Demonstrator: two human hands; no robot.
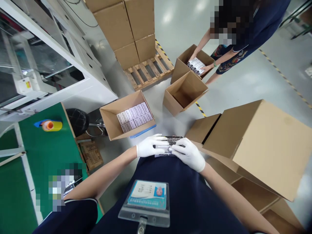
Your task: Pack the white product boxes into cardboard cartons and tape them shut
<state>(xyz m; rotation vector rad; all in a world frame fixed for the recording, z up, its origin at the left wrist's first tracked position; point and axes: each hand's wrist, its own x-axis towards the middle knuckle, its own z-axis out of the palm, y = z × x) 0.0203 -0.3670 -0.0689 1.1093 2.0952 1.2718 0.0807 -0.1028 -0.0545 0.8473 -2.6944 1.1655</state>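
Observation:
Both my hands wear white gloves and grip a stack of small black-and-white product boxes (pixel 170 147) held in front of my waist. My left hand (pixel 150 146) wraps the stack's left end, fingers closed round it. My right hand (pixel 188 154) covers the right end, fingers pressed on top. Just beyond the stack, on the floor, an open carton (pixel 109 122) holds rows of small white boxes (pixel 135 116). Further right sits an empty open carton (pixel 184 92).
Another person bends over a third carton (pixel 181 66) of small boxes at the back right. A big carton (pixel 265 143) with open flaps stands at my right. A pallet (pixel 148 70) with stacked cartons is behind. A green table (pixel 46 152) with a yellow bottle (pixel 50 125) lies left.

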